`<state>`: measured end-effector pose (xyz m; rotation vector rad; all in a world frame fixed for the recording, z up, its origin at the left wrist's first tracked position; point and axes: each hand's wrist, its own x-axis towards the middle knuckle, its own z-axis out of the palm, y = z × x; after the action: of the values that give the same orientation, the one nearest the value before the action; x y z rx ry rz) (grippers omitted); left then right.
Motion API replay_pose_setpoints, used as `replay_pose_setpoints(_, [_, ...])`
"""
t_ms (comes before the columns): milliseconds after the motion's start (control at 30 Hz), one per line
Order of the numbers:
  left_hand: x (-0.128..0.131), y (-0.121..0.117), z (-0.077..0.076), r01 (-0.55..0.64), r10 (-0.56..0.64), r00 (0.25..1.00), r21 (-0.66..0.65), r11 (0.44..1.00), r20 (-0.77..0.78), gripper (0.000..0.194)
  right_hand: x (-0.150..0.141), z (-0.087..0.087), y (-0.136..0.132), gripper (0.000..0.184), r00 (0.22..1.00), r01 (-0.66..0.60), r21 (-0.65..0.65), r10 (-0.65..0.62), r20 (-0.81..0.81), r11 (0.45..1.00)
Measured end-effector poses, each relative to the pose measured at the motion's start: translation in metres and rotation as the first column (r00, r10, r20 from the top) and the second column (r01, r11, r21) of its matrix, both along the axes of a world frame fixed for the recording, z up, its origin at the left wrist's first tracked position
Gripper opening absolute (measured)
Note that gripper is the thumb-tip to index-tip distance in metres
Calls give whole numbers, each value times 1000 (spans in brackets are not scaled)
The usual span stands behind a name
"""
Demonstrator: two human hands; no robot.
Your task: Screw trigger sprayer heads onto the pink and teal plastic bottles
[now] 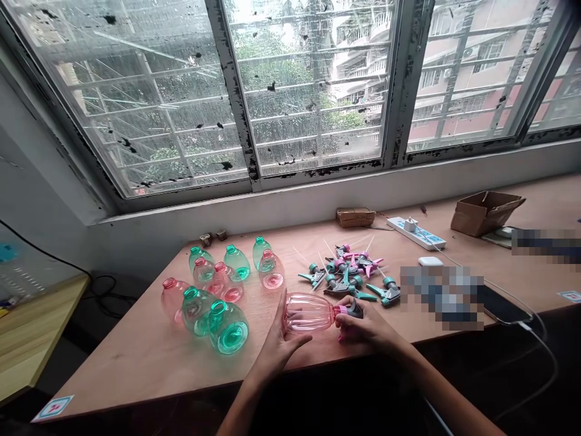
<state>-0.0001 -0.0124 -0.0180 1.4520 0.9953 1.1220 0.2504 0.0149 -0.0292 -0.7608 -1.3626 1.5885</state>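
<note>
A clear pink spray bottle (308, 313) lies sideways in the air between my hands, just above the table's front edge. My left hand (284, 336) cups its base, the fingers behind it and the thumb below. Around the pink and grey trigger sprayer (349, 310) at its neck, my right hand (363, 324) is closed. To the left stand several open-necked bottles, green ones such as this green bottle (229, 330) and pink ones such as this pink bottle (271, 270). Beyond my right hand lies a heap of trigger sprayers (347, 272) in teal, grey and pink, with thin tubes.
On the right are a white power strip (416, 234), an open cardboard box (485, 213), a phone (503, 304) on a cable, and a white case (430, 261). A brown block (355, 217) sits near the wall. Windows (313, 91) rise behind the table (136, 357).
</note>
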Motion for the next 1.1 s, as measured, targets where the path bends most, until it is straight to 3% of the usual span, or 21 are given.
replay_pose_setpoints(100, [0,-1,1,-5,5,1000,-7,1000,-14,116,-1,2,-1,34,1000,-4,0,4,-4,1000])
replay_pose_setpoints(267, [1,-1,4,9,-9,1000,-25,1000,-4,90,-2,3,0,37,1000,5,4,-5,-5,1000])
replay_pose_setpoints(533, [-2,-2,-1,21,-21,1000,-8,1000,-10,115,0,2,0,37,1000,9,-2,-9,11,1000])
replay_pose_setpoints(700, [-1,-1,2,39,-39,999,-21,999,15,96,-1,5,-2,40,999,14,7,-14,32,1000])
replay_pose_setpoints(933, [-1,-3,3,45,-45,999,6,999,21,109,-1,3,0,43,999,31,-7,-31,31,999])
replay_pose_setpoints(1100, [0,-4,6,64,-63,997,-16,998,33,98,-1,6,-3,39,999,23,13,-23,46,1000])
